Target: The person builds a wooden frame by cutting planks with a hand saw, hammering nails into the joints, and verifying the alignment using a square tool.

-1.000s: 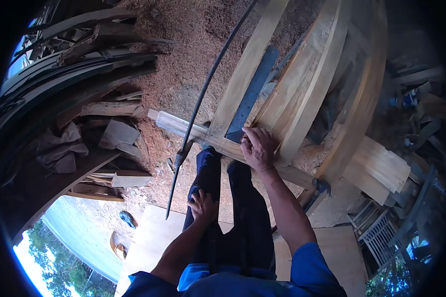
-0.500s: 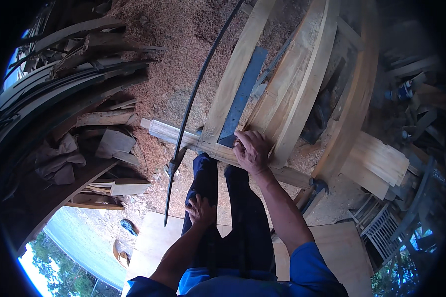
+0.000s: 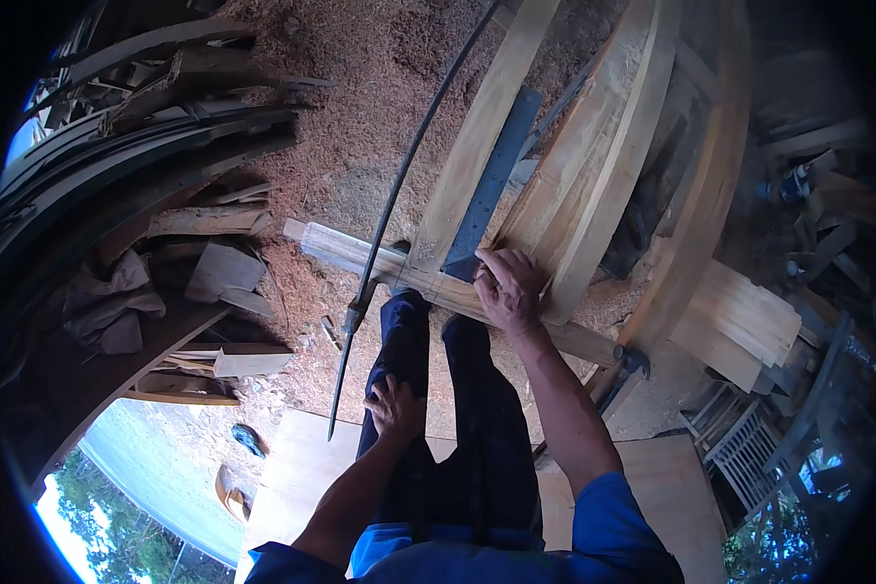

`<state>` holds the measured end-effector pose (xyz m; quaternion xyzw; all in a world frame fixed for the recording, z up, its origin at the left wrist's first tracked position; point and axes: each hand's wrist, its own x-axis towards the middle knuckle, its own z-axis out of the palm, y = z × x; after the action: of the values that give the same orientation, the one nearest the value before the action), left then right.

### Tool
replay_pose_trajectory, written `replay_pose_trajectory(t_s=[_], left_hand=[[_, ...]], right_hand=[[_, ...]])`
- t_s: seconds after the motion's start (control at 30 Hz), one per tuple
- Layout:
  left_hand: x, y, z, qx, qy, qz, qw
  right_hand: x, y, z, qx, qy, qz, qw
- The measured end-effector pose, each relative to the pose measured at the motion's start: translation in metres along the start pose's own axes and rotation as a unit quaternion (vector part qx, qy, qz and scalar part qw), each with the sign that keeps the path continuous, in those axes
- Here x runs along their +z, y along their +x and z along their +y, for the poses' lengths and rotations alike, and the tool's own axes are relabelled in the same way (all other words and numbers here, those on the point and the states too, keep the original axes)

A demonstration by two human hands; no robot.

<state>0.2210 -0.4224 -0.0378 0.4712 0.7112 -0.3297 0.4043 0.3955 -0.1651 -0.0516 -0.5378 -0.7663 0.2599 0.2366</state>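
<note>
My right hand (image 3: 509,290) is at the near end of a long blue-grey strip (image 3: 496,180), its fingers curled together. Whatever lies between the fingertips is too hidden to make out. Under that hand runs a crosswise wooden beam (image 3: 438,289), with a pale left end. A light wooden plank (image 3: 489,136) lies left of the strip, its near end at the beam. On my left thigh rests my left hand (image 3: 394,409), fingers spread and holding nothing.
A long dark bar clamp (image 3: 384,209) crosses the beam's left part. More boards (image 3: 618,156) stretch away on the right, near a hammer (image 3: 632,363) by the beam's right end. Stacked lumber (image 3: 165,175) fills the left. Wood shavings (image 3: 360,107) cover the ground.
The whole view has shifted slightly, so the boards and clamp sit a little farther right. My right hand stays at the strip's near end; my left hand stays on my thigh.
</note>
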Motion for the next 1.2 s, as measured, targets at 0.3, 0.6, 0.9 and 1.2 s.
replay_pose_trajectory(t_s=[0.3, 0.6, 0.9, 1.2], left_hand=[[0.001, 0.001, -0.006, 0.003, 0.004, 0.002, 1.0], [-0.006, 0.001, -0.007, 0.013, 0.003, -0.009, 1.0], [-0.01, 0.004, -0.008, 0.015, 0.01, -0.004, 1.0], [-0.02, 0.004, -0.01, 0.019, 0.016, -0.008, 1.0]], right_hand=[[-0.001, 0.0, 0.0, 0.003, 0.009, -0.016, 1.0], [-0.003, 0.0, -0.003, 0.015, 0.013, -0.021, 1.0], [0.001, -0.001, -0.007, 0.023, 0.029, 0.0, 0.999], [0.001, -0.002, -0.007, 0.029, 0.004, -0.01, 1.0]])
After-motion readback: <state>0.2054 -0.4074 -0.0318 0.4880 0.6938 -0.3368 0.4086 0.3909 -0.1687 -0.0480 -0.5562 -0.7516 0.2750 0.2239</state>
